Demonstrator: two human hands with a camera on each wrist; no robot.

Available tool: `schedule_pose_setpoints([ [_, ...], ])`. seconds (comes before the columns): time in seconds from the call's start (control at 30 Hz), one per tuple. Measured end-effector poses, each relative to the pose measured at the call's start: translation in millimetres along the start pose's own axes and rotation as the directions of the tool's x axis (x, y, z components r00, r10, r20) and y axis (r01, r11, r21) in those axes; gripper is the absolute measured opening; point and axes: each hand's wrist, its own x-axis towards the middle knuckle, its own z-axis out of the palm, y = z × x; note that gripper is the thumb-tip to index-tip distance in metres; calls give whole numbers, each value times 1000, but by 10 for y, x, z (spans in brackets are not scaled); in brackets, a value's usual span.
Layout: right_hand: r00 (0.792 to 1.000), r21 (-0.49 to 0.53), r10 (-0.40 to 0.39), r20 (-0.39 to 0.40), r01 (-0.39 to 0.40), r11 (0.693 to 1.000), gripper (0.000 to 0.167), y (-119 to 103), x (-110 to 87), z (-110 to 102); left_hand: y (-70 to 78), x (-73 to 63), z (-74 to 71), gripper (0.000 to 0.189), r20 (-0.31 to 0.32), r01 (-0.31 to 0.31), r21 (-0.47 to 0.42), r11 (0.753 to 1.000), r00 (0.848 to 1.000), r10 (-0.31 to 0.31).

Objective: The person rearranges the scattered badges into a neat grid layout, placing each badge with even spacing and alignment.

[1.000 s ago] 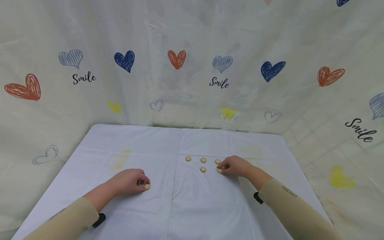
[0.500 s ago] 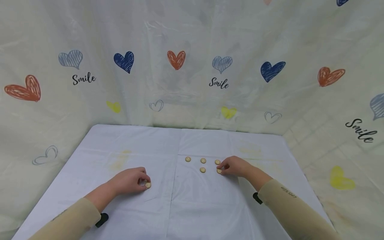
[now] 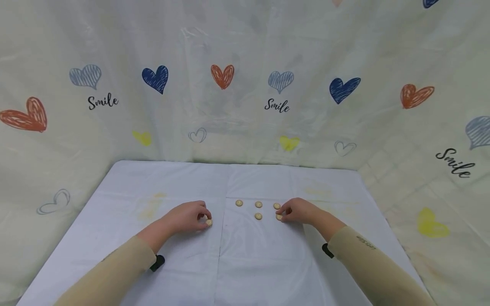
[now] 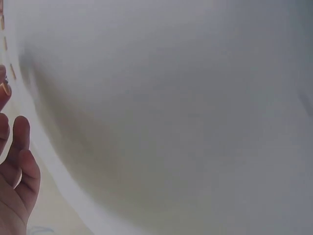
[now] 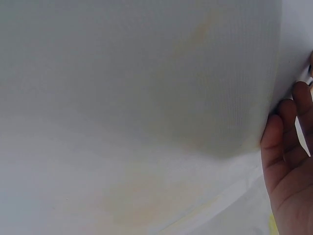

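Note:
My left hand (image 3: 189,216) pinches a round, pale wooden button (image 3: 209,222) between thumb and finger, left of the tablecloth's centre crease. In the left wrist view the same button (image 4: 6,88) shows edge-on at the left margin. On the right, my right hand (image 3: 300,211) has thumb and finger on another button (image 3: 279,217). Just behind it lies a button (image 3: 277,205), close to the fingertips, in a row with a middle button (image 3: 258,204) and a left button (image 3: 239,203). In front of the middle one sits another button (image 3: 258,216). The right wrist view shows the right hand (image 5: 293,161) but hides its button.
A white cloth (image 3: 252,272) with fold creases covers the table. A pale curtain (image 3: 245,114) printed with hearts and "Smile" hangs behind the table and along both sides. Dark straps (image 3: 158,263) sit at the wrists.
My left hand has moved right and away from me, carrying its button closer to the other buttons. The right hand and the laid buttons have stayed put.

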Motion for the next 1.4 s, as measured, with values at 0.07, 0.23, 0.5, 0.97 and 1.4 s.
schedule_pose_setpoints([
  [0.07, 1000, 3, 10, -1, -10, 1000, 24, 7, 31, -1, 77, 111, -12, 9, 7, -2, 5, 1000, 1000, 2],
  [0.23, 1000, -6, -16, -3, 16, 1000, 23, -25, 124, -33, 239, 377, -5, 11, 40, -2, 39, 999, 999, 0],
  [0.5, 1000, 2, -25, 11, 25, 1000, 23, -78, 130, -59, 413, 662, 11, 14, 81, -20, 38, 999, 997, 17],
  [0.97, 1000, 21, -30, 5, 30, 999, 22, -35, 135, -10, 440, 701, 121, 19, 69, 44, -106, 993, 997, -37],
  [1.4, 998, 113, -45, -49, 50, 992, 29, 21, 27, 24, 403, 590, 34, 32, 12, 68, -143, 987, 998, -67],
])
